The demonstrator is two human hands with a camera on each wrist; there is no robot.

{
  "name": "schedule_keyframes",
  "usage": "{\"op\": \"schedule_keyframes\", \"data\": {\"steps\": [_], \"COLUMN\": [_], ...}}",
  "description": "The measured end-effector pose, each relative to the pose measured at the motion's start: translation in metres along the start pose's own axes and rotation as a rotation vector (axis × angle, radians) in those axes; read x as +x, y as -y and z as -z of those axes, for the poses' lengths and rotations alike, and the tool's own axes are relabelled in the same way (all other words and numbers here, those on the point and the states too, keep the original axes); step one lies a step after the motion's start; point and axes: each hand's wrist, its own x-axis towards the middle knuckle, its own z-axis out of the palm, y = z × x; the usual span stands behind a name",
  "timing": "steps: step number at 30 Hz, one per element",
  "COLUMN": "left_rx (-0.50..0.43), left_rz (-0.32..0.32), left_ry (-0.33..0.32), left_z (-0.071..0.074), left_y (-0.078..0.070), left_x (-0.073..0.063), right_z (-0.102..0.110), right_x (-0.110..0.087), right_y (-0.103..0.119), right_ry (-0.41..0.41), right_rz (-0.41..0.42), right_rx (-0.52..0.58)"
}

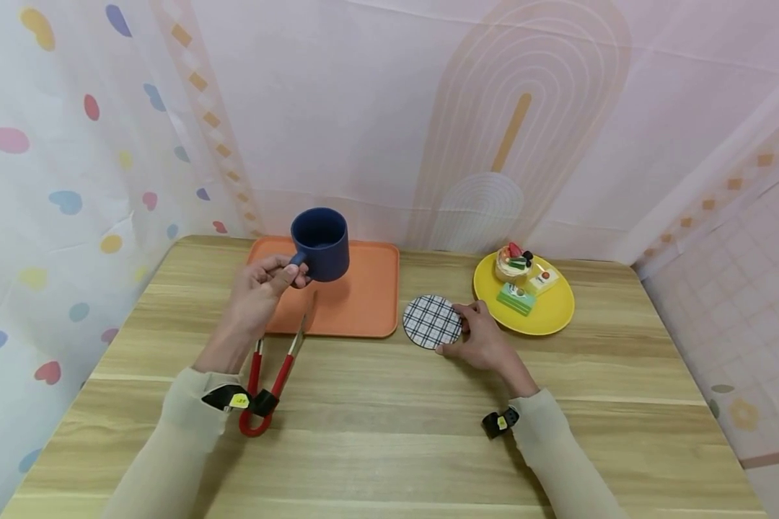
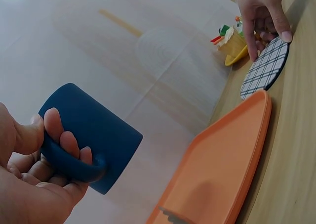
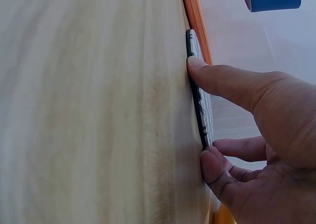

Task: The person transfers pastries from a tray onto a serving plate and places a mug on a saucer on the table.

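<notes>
A dark blue mug (image 1: 322, 249) hangs above the orange tray (image 1: 373, 288), upright. My left hand (image 1: 260, 288) grips it by the handle; the left wrist view shows fingers passed through the mug's handle (image 2: 74, 164). On the table lies a round coaster (image 1: 431, 321) with a black-and-white check, just right of the tray. My right hand (image 1: 483, 339) pinches the coaster's right edge between thumb and fingers. In the right wrist view the coaster (image 3: 200, 95) stays low, at or close to the tabletop; whether it touches cannot be told.
Right of the coaster a yellow plate (image 1: 555, 321) bears a cupcake (image 1: 513, 264) and small cake pieces (image 1: 516, 299). Red-handled tongs (image 1: 284, 375) lie under my left forearm, their tips on the tray. A patterned curtain (image 1: 337, 130) stands behind the wooden table (image 1: 376, 440).
</notes>
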Motion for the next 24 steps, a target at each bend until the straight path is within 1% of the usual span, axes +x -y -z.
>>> {"op": "schedule_keyframes", "data": {"steps": [6, 8, 15, 21, 24], "left_rx": [-0.034, -0.043, -0.024, -0.038, -0.051], "left_rz": [-0.019, -0.015, -0.012, -0.005, -0.001], "left_ry": [0.015, 0.02, 0.033, 0.04, 0.033], "left_z": [-0.008, -0.011, -0.02, -0.029, -0.034], "left_y": [0.002, 0.002, 0.003, 0.003, 0.003], "left_x": [-0.001, -0.002, -0.002, -0.002, -0.001], "right_z": [0.0, 0.0, 0.0, 0.0, 0.0], "right_x": [-0.001, -0.001, -0.002, -0.002, -0.002], "right_y": [0.0, 0.0, 0.001, 0.002, 0.001], "right_ry": [-0.002, -0.003, -0.005, 0.001, -0.001], "right_rz": [-0.002, -0.001, 0.002, -0.006, -0.006], "right_rx": [-0.005, -0.005, 0.005, 0.006, 0.005]}}
